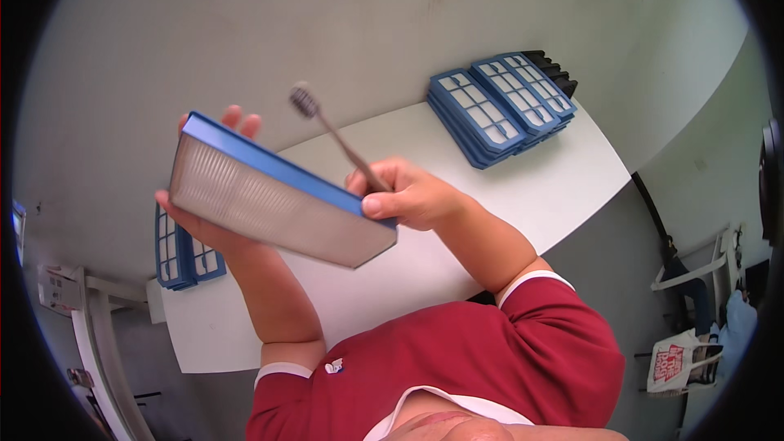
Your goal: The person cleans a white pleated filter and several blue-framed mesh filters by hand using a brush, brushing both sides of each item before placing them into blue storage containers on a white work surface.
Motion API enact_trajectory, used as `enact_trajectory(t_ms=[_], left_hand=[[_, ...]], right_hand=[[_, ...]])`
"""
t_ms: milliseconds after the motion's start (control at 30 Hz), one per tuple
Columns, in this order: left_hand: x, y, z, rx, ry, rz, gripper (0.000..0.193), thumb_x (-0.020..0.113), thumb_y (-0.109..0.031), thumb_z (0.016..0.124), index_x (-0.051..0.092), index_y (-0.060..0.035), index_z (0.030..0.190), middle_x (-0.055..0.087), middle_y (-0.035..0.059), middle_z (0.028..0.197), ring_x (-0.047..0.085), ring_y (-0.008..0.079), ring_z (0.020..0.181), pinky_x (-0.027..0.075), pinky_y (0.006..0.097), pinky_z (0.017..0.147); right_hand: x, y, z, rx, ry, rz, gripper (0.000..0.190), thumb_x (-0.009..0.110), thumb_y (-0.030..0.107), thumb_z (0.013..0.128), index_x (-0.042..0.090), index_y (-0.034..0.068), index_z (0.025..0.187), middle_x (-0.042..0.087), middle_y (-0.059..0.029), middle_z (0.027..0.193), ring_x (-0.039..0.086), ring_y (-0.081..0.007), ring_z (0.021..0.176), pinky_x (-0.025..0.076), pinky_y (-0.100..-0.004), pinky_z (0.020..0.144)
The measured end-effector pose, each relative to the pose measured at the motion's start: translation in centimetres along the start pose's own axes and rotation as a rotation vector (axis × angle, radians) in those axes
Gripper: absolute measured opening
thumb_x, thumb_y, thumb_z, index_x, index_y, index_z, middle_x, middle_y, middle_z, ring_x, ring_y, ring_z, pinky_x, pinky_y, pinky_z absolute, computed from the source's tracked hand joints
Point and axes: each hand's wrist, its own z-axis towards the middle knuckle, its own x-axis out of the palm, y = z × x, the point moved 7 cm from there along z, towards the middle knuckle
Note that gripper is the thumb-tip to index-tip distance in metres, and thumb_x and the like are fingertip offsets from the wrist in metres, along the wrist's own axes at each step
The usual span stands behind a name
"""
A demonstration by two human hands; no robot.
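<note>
My left hand (205, 220) holds one end of a pleated air filter (275, 196) with a blue frame, tilted above the white table. Some of its fingers show behind the filter's upper edge. My right hand (410, 196) grips the other end of the filter, its thumb on the blue frame. The same hand also holds a toothbrush (346, 148), whose bristle head points up and to the left, clear of the filter. The filter's far face is hidden.
Stacks of blue-framed filters (481, 113) stand at the table's (380, 282) back right, beside black parts (548, 70). More blue-framed filters (168, 251) stand at the left end. A wall rises behind. A cloth bag (670, 361) is at far right.
</note>
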Motion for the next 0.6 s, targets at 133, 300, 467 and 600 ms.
enact_trajectory(t_ms=[133, 300, 467, 600], left_hand=[[-4.6, -2.8, 0.0, 0.137, -0.174, 0.120, 0.054, 0.038, -0.042, 0.093, 0.037, -0.0049, 0.133, 0.050, 0.0209, 0.126, 0.049, 0.0331, 0.118, 0.053, 0.0398, 0.084], [-3.8, -3.7, -0.3, 0.190, -0.140, 0.108, 0.051, 0.039, -0.040, 0.094, 0.039, -0.0050, 0.131, 0.053, 0.0200, 0.121, 0.053, 0.0325, 0.113, 0.054, 0.0404, 0.082], [-2.2, -3.1, -0.1, 0.158, -0.097, 0.127, 0.048, 0.038, -0.037, 0.095, 0.041, -0.0039, 0.129, 0.056, 0.0195, 0.116, 0.058, 0.0315, 0.105, 0.056, 0.0403, 0.079], [-2.3, -3.5, -0.2, 0.183, -0.128, 0.135, 0.048, 0.038, -0.037, 0.095, 0.041, -0.0032, 0.129, 0.057, 0.0196, 0.114, 0.059, 0.0311, 0.103, 0.056, 0.0396, 0.077]], right_hand=[[-4.0, 5.7, -4.4, -0.181, -0.329, -0.377, 0.023, 0.071, 0.019, 0.079, 0.063, 0.000, 0.089, 0.058, 0.0004, 0.072, 0.051, -0.0050, 0.061, 0.039, -0.0200, 0.051], [-7.2, 10.4, -8.7, -0.270, -0.806, -1.195, 0.016, 0.072, 0.014, 0.075, 0.064, 0.000, 0.076, 0.054, -0.0024, 0.065, 0.050, -0.0103, 0.055, 0.038, -0.0253, 0.049], [-10.6, 10.0, -9.6, -0.092, -1.064, -1.718, 0.019, 0.070, 0.015, 0.074, 0.057, 0.001, 0.069, 0.053, -0.0091, 0.069, 0.054, -0.0248, 0.058, 0.043, -0.0343, 0.053], [-12.2, 8.6, -9.0, -0.029, -1.044, -1.912, 0.020, 0.069, 0.017, 0.075, 0.058, 0.002, 0.071, 0.056, -0.0096, 0.075, 0.058, -0.0277, 0.062, 0.046, -0.0367, 0.056]])
